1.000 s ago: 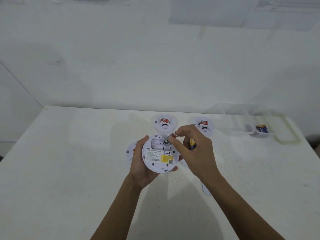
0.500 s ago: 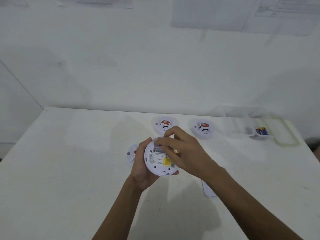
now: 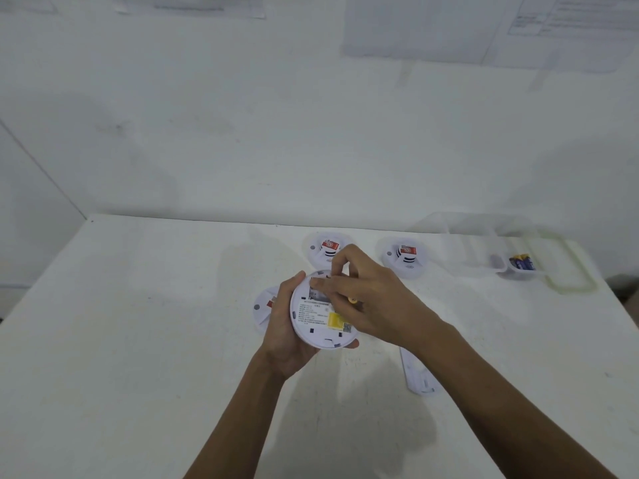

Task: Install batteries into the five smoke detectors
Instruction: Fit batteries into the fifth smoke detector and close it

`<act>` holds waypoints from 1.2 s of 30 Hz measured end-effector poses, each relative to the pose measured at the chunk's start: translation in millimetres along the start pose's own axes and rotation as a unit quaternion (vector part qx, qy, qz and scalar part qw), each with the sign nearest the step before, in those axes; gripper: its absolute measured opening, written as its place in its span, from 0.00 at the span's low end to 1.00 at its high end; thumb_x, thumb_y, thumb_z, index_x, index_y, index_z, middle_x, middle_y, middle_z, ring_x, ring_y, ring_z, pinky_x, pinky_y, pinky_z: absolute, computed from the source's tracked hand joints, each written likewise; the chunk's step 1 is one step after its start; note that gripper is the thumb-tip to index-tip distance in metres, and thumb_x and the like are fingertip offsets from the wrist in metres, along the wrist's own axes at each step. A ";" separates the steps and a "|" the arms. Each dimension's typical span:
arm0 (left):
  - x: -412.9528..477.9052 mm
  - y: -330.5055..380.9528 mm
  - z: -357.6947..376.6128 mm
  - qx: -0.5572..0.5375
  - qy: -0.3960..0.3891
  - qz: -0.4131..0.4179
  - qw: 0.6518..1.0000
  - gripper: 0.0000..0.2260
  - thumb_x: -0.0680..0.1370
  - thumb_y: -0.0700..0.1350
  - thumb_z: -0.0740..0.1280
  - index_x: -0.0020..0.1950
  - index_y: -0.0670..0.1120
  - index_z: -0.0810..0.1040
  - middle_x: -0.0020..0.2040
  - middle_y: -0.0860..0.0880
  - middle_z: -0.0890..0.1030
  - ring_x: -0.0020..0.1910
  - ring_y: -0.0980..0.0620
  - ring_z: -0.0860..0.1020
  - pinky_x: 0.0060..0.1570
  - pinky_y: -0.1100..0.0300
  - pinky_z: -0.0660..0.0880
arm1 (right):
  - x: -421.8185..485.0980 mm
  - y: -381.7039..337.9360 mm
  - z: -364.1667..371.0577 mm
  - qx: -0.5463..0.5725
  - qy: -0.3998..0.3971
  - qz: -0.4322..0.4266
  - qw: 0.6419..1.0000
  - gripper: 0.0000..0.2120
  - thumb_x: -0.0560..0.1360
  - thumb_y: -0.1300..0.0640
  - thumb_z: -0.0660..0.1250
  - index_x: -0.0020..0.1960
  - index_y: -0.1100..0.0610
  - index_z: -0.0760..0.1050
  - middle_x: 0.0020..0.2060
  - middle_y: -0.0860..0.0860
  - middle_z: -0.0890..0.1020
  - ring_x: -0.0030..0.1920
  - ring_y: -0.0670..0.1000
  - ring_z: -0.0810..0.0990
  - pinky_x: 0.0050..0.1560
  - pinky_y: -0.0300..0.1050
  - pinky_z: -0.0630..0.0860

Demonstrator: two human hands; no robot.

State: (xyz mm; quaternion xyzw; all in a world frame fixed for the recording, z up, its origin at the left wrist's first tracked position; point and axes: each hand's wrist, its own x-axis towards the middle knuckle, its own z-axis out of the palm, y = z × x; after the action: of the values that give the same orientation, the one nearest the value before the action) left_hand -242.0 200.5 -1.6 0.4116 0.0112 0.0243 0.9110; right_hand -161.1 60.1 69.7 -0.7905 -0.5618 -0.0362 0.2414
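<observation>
My left hand (image 3: 281, 326) grips a round white smoke detector (image 3: 320, 323) from the left, its back with a yellow sticker turned up. My right hand (image 3: 370, 299) lies over its upper half, fingertips pressing a dark battery (image 3: 315, 291) into the compartment. A second battery, seen only as a yellow tip (image 3: 352, 299), is tucked in that hand's curled fingers. Three more detectors are on the table: one (image 3: 325, 252) behind my hands, one (image 3: 404, 257) to its right, one (image 3: 264, 304) partly hidden by my left hand.
A clear plastic container (image 3: 567, 271) at the back right holds a small tray with blue batteries (image 3: 522, 262). A white cover piece (image 3: 418, 375) lies on the table (image 3: 138, 340) under my right forearm. A white wall runs behind the table.
My right hand has brought the dark battery down from above the open compartment and now covers the detector's upper half, pressing it in. The detector stays in my left hand.
</observation>
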 end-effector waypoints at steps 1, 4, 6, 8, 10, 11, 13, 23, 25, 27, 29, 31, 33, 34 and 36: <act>-0.2 0.7 5.8 0.034 0.022 0.002 0.999 0.19 0.72 0.64 0.64 0.57 0.55 0.81 0.53 0.52 0.83 0.51 0.53 0.82 0.52 0.62 0.78 | -0.8 -1.0 -0.4 0.011 0.006 0.005 1.000 0.11 0.76 0.55 0.63 0.56 0.54 0.80 0.49 0.53 0.73 0.33 0.43 0.69 0.33 0.26 0.64; -1.6 -3.2 10.8 0.020 0.027 0.014 0.999 0.22 0.60 0.67 0.74 0.47 0.55 0.85 0.45 0.51 0.85 0.43 0.53 0.83 0.45 0.61 0.79 | -2.9 -6.8 -6.6 0.065 0.017 0.048 0.997 0.15 0.74 0.56 0.59 0.59 0.53 0.76 0.50 0.49 0.70 0.38 0.46 0.72 0.34 0.32 0.70; 0.3 -2.6 9.7 0.023 0.032 0.006 0.999 0.20 0.63 0.66 0.71 0.49 0.56 0.85 0.47 0.53 0.85 0.45 0.55 0.83 0.45 0.62 0.79 | -5.6 -10.2 -11.7 0.109 0.014 0.083 0.991 0.14 0.72 0.59 0.57 0.57 0.54 0.71 0.48 0.48 0.69 0.41 0.45 0.71 0.37 0.35 0.70; -0.5 0.6 11.7 -0.002 0.019 -0.013 1.000 0.20 0.67 0.64 0.67 0.52 0.56 0.84 0.50 0.51 0.85 0.47 0.52 0.83 0.45 0.58 0.80 | -7.5 -12.0 -15.0 0.141 0.009 0.116 0.983 0.09 0.74 0.61 0.55 0.54 0.54 0.65 0.43 0.49 0.71 0.37 0.45 0.69 0.35 0.39 0.69; -1.2 -4.1 7.6 -0.026 0.011 -0.025 0.999 0.21 0.64 0.64 0.70 0.51 0.54 0.84 0.49 0.49 0.85 0.46 0.50 0.83 0.43 0.54 0.80 | -8.0 -13.1 -16.0 0.138 0.005 0.142 0.980 0.06 0.78 0.62 0.56 0.52 0.53 0.64 0.41 0.48 0.73 0.36 0.43 0.70 0.33 0.40 0.70; -1.9 -5.3 8.1 -0.033 0.008 -0.028 0.999 0.22 0.62 0.65 0.72 0.51 0.54 0.84 0.49 0.48 0.85 0.45 0.49 0.83 0.42 0.53 0.80 | -7.9 -13.4 -15.5 0.125 0.002 0.148 0.981 0.05 0.79 0.61 0.57 0.53 0.53 0.65 0.43 0.47 0.74 0.38 0.43 0.72 0.34 0.39 0.72; -2.1 -8.5 6.6 -0.026 0.012 -0.037 0.999 0.24 0.59 0.65 0.74 0.50 0.54 0.85 0.49 0.48 0.85 0.45 0.48 0.83 0.42 0.52 0.80 | -9.6 -14.8 -13.8 0.115 0.003 0.162 0.980 0.07 0.79 0.60 0.59 0.56 0.54 0.68 0.48 0.47 0.75 0.44 0.44 0.74 0.40 0.37 0.74; -0.2 -8.0 10.1 -0.099 -0.013 -0.049 0.994 0.23 0.76 0.58 0.53 0.64 0.51 0.77 0.60 0.46 0.80 0.59 0.49 0.78 0.57 0.54 0.75 | -20.9 -18.0 3.1 0.143 0.133 0.209 0.958 0.08 0.77 0.52 0.65 0.56 0.49 0.75 0.47 0.45 0.81 0.47 0.43 0.76 0.45 0.27 0.71; 1.4 -10.7 7.1 -0.073 0.005 0.013 0.997 0.24 0.78 0.58 0.56 0.69 0.45 0.73 0.65 0.41 0.76 0.63 0.44 0.75 0.62 0.51 0.72 | -21.5 -21.5 2.9 0.166 0.168 0.215 0.947 0.06 0.76 0.53 0.66 0.52 0.50 0.74 0.46 0.45 0.82 0.46 0.42 0.77 0.42 0.25 0.70; 1.3 -14.9 5.5 -0.055 0.029 -0.027 0.998 0.25 0.66 0.64 0.71 0.58 0.52 0.82 0.57 0.46 0.82 0.54 0.46 0.81 0.51 0.51 0.78 | -21.9 -23.7 2.3 0.219 0.198 0.234 0.926 0.05 0.75 0.56 0.69 0.49 0.53 0.74 0.42 0.44 0.82 0.43 0.40 0.79 0.41 0.25 0.72; -2.5 -17.6 5.5 -0.086 -0.026 -0.019 0.996 0.24 0.59 0.64 0.75 0.50 0.54 0.85 0.51 0.47 0.84 0.48 0.48 0.83 0.44 0.52 0.80 | -22.5 -24.8 3.7 0.248 0.228 0.252 0.907 0.07 0.73 0.59 0.71 0.47 0.53 0.74 0.41 0.44 0.81 0.42 0.40 0.80 0.41 0.26 0.74; -2.4 -12.0 10.6 -0.107 -0.015 -0.027 0.994 0.22 0.60 0.63 0.73 0.48 0.54 0.85 0.48 0.48 0.85 0.46 0.49 0.84 0.41 0.55 0.81 | -24.9 -24.1 7.9 0.252 0.254 0.260 0.897 0.08 0.72 0.60 0.72 0.48 0.51 0.75 0.42 0.47 0.81 0.43 0.42 0.81 0.42 0.29 0.76; 1.0 -7.4 18.2 -0.055 0.053 -0.008 0.997 0.23 0.71 0.62 0.63 0.60 0.51 0.81 0.57 0.48 0.82 0.56 0.50 0.80 0.52 0.56 0.78 | -27.6 -24.3 11.7 0.262 0.265 0.272 0.887 0.09 0.72 0.60 0.72 0.48 0.50 0.74 0.42 0.47 0.82 0.43 0.43 0.82 0.43 0.30 0.77; 1.3 -9.9 13.3 -0.051 0.051 0.039 0.997 0.25 0.77 0.59 0.54 0.67 0.48 0.75 0.64 0.46 0.77 0.63 0.49 0.75 0.61 0.56 0.73 | -28.8 -25.0 13.0 0.264 0.269 0.278 0.884 0.09 0.72 0.59 0.72 0.47 0.50 0.74 0.42 0.47 0.82 0.43 0.43 0.82 0.43 0.31 0.78; -1.2 -11.1 16.0 -0.054 0.037 0.045 0.997 0.25 0.78 0.59 0.54 0.68 0.47 0.73 0.65 0.45 0.76 0.64 0.49 0.75 0.63 0.57 0.71 | -31.5 -25.1 17.6 0.237 0.286 0.276 0.886 0.08 0.72 0.58 0.73 0.46 0.51 0.75 0.40 0.44 0.82 0.43 0.41 0.81 0.43 0.28 0.76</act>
State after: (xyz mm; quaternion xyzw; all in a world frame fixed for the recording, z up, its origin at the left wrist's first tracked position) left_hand -242.1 181.1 0.7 0.3609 0.0246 0.0812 0.9287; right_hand -199.1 46.4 52.5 -0.7884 -0.2189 -0.0585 0.5719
